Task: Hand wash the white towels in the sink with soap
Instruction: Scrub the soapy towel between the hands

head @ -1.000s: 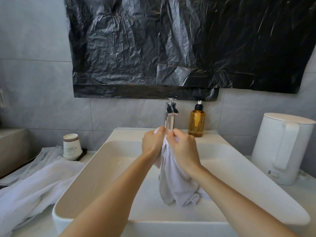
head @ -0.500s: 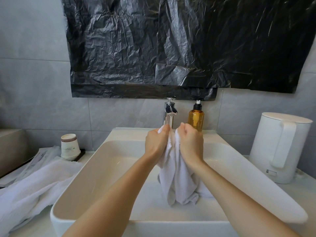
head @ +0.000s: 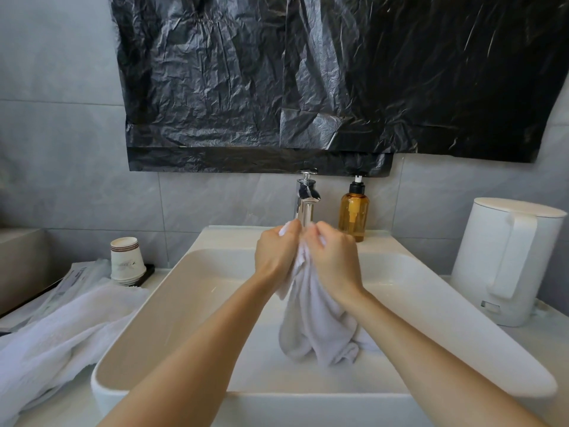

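The right hand (head: 334, 257) has risen level with the left hand (head: 275, 251) — all fingers clamped on the towel (head: 314, 328) bunched between them, likely mid-scrub.

Terry-cloth towel (head: 317, 328); glossy ceramic sink (head: 431, 303); chrome tap (head: 304, 204).
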Action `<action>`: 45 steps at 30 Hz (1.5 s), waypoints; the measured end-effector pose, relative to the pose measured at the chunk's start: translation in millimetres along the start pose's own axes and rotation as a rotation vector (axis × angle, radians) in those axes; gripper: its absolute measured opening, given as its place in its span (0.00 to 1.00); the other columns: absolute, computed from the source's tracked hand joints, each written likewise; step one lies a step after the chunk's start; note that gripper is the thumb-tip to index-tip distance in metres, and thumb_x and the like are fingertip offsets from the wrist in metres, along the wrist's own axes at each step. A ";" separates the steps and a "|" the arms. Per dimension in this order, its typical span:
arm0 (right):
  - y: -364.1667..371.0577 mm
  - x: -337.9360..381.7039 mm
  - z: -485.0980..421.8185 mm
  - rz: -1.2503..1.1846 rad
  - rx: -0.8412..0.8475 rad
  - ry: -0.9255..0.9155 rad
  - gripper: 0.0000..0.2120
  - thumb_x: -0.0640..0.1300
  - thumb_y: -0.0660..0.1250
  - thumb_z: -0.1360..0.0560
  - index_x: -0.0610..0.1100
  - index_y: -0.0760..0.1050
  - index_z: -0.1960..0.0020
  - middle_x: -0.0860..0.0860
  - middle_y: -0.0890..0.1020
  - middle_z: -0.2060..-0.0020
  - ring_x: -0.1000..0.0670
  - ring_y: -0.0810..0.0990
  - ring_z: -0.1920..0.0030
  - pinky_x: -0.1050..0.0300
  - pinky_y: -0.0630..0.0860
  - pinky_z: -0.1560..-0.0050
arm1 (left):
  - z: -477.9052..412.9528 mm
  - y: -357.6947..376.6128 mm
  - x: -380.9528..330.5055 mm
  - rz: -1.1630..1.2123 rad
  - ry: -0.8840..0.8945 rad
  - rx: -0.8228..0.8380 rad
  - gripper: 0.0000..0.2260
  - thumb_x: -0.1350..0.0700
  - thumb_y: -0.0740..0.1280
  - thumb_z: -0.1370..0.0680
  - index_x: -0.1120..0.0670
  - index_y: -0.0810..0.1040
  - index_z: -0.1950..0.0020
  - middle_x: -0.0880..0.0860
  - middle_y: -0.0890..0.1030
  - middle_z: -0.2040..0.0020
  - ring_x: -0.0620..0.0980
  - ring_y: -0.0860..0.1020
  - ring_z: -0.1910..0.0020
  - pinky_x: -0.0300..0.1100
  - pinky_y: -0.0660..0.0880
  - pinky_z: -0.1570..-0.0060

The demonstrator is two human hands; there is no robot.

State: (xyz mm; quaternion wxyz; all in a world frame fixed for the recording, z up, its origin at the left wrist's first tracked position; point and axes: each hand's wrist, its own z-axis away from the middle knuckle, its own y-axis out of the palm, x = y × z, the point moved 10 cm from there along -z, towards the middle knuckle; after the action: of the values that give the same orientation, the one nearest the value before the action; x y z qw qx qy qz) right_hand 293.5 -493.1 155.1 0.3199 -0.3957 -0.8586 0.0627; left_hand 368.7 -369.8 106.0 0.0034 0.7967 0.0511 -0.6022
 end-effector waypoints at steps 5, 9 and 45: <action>-24.6 -51.9 -12.8 0.043 -0.120 0.313 0.23 0.47 0.57 0.18 0.46 0.60 0.72 0.50 0.66 0.75 0.52 0.65 0.72 0.58 0.58 0.73 | 6.7 16.1 10.2 0.152 -0.179 0.115 0.13 0.48 0.64 0.25 0.55 0.71 0.63 0.53 0.73 0.67 0.52 0.71 0.65 0.42 0.67 0.62; -38.9 -51.9 -16.9 -0.010 -0.172 0.333 0.24 0.51 0.58 0.19 0.46 0.58 0.72 0.52 0.64 0.76 0.53 0.63 0.73 0.57 0.55 0.72 | 6.5 -8.3 -6.4 -0.401 -0.009 0.000 0.15 0.44 0.60 0.29 0.52 0.70 0.69 0.51 0.75 0.68 0.55 0.72 0.65 0.43 0.67 0.61; -58.4 -62.0 -23.3 -0.094 -0.153 0.346 0.14 0.53 0.57 0.19 0.44 0.68 0.55 0.55 0.72 0.65 0.51 0.71 0.61 0.53 0.65 0.63 | -1.3 -16.5 -23.2 -0.581 0.239 -0.086 0.19 0.43 0.52 0.17 0.52 0.79 0.48 0.52 0.81 0.53 0.57 0.77 0.51 0.46 0.68 0.56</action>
State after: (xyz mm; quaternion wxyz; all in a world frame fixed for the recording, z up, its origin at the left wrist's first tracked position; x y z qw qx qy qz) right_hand 300.1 -580.8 163.5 0.4341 -0.3830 -0.8108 -0.0869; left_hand 362.3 -355.1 129.6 -0.1411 0.8129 0.3021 -0.4775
